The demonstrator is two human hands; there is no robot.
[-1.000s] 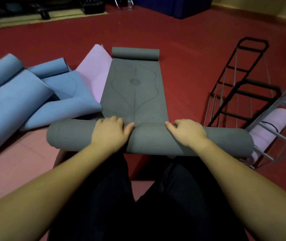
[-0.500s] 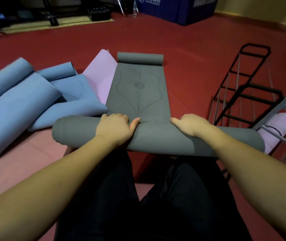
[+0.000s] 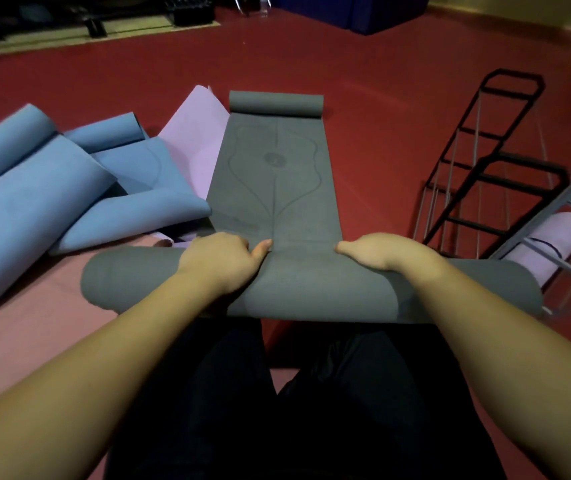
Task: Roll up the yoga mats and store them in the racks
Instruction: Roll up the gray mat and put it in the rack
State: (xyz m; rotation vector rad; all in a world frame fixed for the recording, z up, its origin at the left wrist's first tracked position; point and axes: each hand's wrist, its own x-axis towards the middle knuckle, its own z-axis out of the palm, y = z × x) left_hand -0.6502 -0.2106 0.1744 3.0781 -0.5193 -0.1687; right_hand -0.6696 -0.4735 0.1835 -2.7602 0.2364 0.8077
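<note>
While your left hand and right hand clamp the grey mat | keep pressure even | roll straight, tight.

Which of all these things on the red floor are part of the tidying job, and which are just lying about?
Part of the job:
- grey yoga mat, half rolled, under left hand and right hand
- blue mats
- pink flat mat
- black metal rack
- grey rack holding a rolled pink mat

Lying about:
- dark blue block
- black gear by the far wall
</note>
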